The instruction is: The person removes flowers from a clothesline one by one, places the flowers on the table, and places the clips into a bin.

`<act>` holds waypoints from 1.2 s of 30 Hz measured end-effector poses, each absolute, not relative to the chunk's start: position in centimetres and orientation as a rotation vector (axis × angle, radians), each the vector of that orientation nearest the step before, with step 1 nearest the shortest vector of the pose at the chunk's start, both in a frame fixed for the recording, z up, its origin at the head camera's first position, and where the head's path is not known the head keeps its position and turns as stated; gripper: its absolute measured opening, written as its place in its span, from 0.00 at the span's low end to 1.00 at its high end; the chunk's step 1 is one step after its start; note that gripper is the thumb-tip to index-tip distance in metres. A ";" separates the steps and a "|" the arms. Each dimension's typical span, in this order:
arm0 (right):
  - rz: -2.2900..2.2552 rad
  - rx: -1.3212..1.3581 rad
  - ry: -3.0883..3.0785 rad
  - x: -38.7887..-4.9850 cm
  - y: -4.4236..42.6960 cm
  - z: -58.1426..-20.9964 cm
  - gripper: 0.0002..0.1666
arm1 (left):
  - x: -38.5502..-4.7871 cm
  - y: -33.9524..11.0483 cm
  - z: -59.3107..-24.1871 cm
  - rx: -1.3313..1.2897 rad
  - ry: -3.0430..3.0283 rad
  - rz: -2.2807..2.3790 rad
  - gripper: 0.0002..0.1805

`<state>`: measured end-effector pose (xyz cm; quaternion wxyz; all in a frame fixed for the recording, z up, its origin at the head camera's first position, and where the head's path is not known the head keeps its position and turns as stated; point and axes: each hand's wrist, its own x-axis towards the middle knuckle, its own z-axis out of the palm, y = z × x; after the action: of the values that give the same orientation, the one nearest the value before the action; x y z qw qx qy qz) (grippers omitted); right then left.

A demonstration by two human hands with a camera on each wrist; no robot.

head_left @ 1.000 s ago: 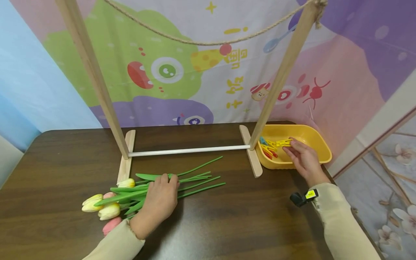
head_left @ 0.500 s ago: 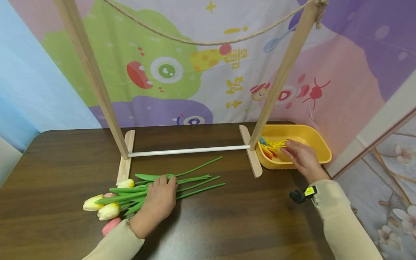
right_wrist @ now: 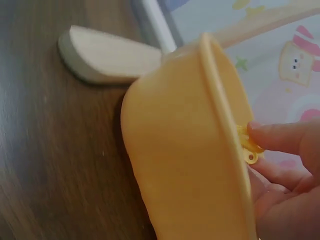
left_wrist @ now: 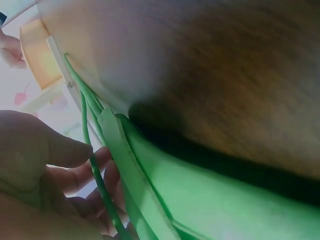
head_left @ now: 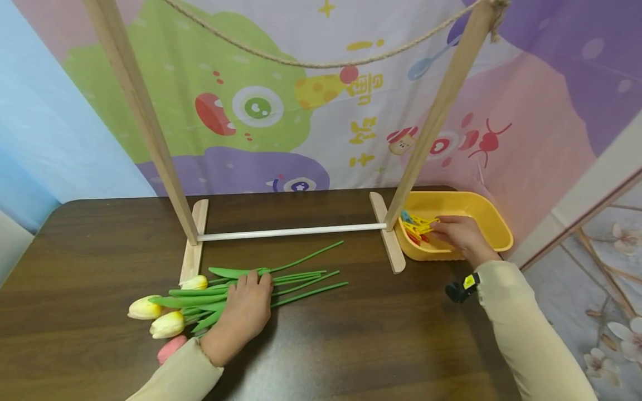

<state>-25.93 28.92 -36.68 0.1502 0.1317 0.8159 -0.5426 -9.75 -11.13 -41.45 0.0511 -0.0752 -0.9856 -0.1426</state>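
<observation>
My left hand [head_left: 246, 306] rests over a bunch of artificial tulips lying on the table, with cream-yellow heads [head_left: 168, 324] and a pink head [head_left: 171, 348] toward the left. In the left wrist view, thumb and fingers pinch one green stem [left_wrist: 104, 192] beside the broad leaves [left_wrist: 135, 175]. My right hand [head_left: 462, 234] reaches into a yellow plastic basin [head_left: 431, 255] and pinches a yellow clothespin [right_wrist: 248, 142] between thumb and finger. Yellow, red and blue clothespins [head_left: 414, 228] lie at the basin's left end; the basin wall hides part of them in the right wrist view.
A wooden frame with two posts [head_left: 150, 128] stands behind the tulips. A white rod [head_left: 296, 231] joins its feet, and a slack twine rope [head_left: 301, 65] hangs between the posts. A cartoon-printed cloth [head_left: 271, 167] hangs behind the brown table [head_left: 341, 345].
My right hand has shifted slightly left within the basin and turned, with the clothespin at its fingertips moving closer to the pile. The left hand stays on the tulips, nearly still.
</observation>
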 end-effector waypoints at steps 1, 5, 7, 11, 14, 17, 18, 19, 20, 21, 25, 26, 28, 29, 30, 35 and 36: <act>-1.477 0.363 2.385 -26.1 28.9 -36.8 0.33 | -9.7 -11.1 -41.4 -0.225 -3.006 -0.436 0.04; -1.267 0.300 2.471 -26.6 29.1 -37.1 0.33 | -9.7 -11.2 -41.4 -0.223 -3.006 -0.437 0.04; -1.170 0.279 2.503 -26.8 29.0 -37.1 0.33 | -9.7 -11.3 -41.4 -0.228 -2.997 -0.434 0.04; -1.020 0.225 2.554 -26.9 28.7 -37.2 0.33 | -9.7 -11.4 -41.5 -0.234 -2.989 -0.423 0.06; -0.915 0.179 2.606 -27.0 28.5 -37.3 0.32 | -9.7 -11.5 -41.4 -0.235 -2.994 -0.411 0.06; -0.801 0.157 2.658 -27.1 28.4 -37.5 0.32 | -9.6 -11.5 -41.4 -0.247 -2.990 -0.407 0.06; -0.764 0.155 2.668 -27.2 28.4 -37.5 0.32 | -9.5 -11.4 -41.3 -0.251 -2.988 -0.406 0.06; -0.739 0.158 2.667 -27.2 28.3 -37.6 0.31 | -9.5 -11.4 -41.3 -0.254 -2.984 -0.403 0.06; -0.717 0.159 2.663 -27.3 28.3 -37.6 0.30 | -9.5 -11.4 -41.4 -0.254 -2.979 -0.403 0.07; -0.699 0.158 2.656 -27.4 28.2 -37.6 0.30 | -9.4 -11.4 -41.4 -0.253 -2.976 -0.402 0.07; -0.638 0.146 2.634 -27.6 28.0 -37.6 0.29 | -9.4 -11.4 -41.4 -0.237 -2.966 -0.397 0.08; -0.622 0.145 2.631 -27.6 27.9 -37.6 0.30 | -9.4 -11.4 -41.4 -0.235 -2.964 -0.401 0.09; -0.593 0.144 2.628 -27.6 27.8 -37.5 0.31 | -9.4 -11.4 -41.4 -0.235 -2.965 -0.402 0.09; -0.590 0.149 2.621 -27.6 27.8 -37.5 0.31 | -9.4 -11.4 -41.5 -0.234 -2.964 -0.404 0.09; -0.586 0.149 2.620 -27.6 27.7 -37.5 0.31 | -9.4 -11.4 -41.5 -0.233 -2.963 -0.405 0.09; -0.584 0.147 2.624 -27.3 27.6 -37.2 0.33 | -9.4 -11.4 -41.5 -0.247 -2.937 -0.391 0.08; -0.583 0.144 2.630 -27.2 27.6 -37.1 0.33 | -9.4 -11.4 -41.5 -0.253 -2.927 -0.384 0.07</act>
<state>-27.21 27.57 -37.14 0.2202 0.0519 0.9510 -0.2108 -9.36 -11.40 -41.52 0.0893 -0.0850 -0.9839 -0.1292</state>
